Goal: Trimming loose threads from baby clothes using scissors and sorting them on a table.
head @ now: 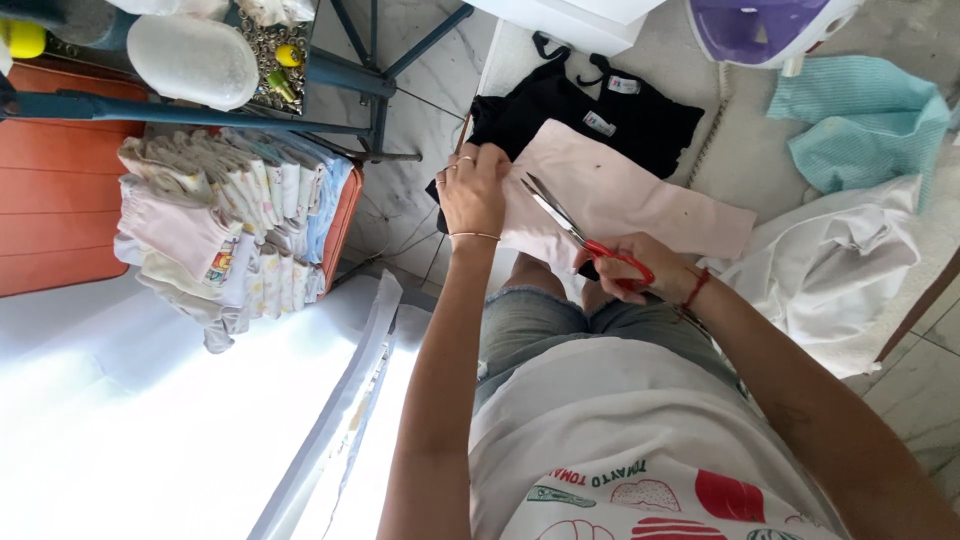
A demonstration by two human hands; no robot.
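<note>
At nine o'clock a stack of folded baby clothes (pixel 225 225) rests on an orange surface. At centre, the left hand (pixel 472 190) pinches the edge of a pale pink fabric piece (pixel 625 195), long, flat and lying over a black garment (pixel 600 115). The right hand (pixel 635 265) grips red-handled scissors (pixel 580 232), blades parted on the pink fabric. At three o'clock lie white cloth (pixel 835 265) and a teal cloth (pixel 865 120).

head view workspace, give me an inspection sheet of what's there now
surface: pale padded ironing board, partly bare
job's things: pale pink cloth piece; red-handled steel scissors, blades on the cloth
clutter: black garment, teal striped cloth, white fabric heap, stack of folded pale garments
hands: left hand pinches the pink cloth; right hand grips the scissors
cables: nothing seen
surroundings: purple iron, marble floor, orange cabinet
</note>
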